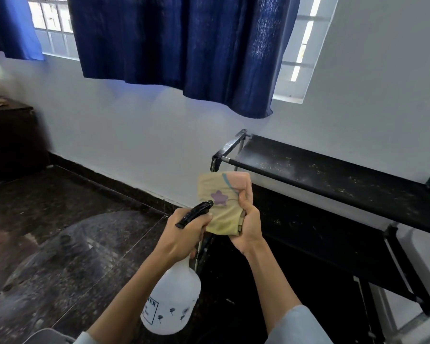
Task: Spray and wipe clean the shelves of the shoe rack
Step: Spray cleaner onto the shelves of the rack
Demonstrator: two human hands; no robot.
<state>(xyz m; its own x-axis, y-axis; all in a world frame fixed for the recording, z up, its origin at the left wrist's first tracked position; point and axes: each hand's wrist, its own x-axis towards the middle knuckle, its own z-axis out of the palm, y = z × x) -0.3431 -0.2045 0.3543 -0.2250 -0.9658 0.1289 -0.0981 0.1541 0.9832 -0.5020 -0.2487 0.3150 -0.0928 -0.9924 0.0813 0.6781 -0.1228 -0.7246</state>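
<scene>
Head camera looks down at the black shoe rack (pixel 333 175), which stands against the white wall (pixel 134 135) on the right side of the scene, its top shelf speckled with pale dust and crumbs and a lower shelf dim beneath it. Just left of the rack's near corner, the right hand (pixel 247 219) grasps a folded beige cloth (pixel 221 202) printed with a purple flower, fingers curled round its right edge and holding it upright. Touching the cloth from the left, the black nozzle of a white spray bottle (pixel 171 301) points at the fabric; the left hand (pixel 184 232) is wrapped round the bottle's black trigger head, and the bottle body hangs below the wrist, tilted, with dark lettering and small flower marks on it. Both forearms come up from the near edge in pale sleeves. Dark polished floor tiles (pixel 67 244) spread to the left. Far above, navy curtains (pixel 179 45) hang over a barred window (pixel 52 18), and a dark wooden cabinet (pixel 10 135) stands at the far left.
</scene>
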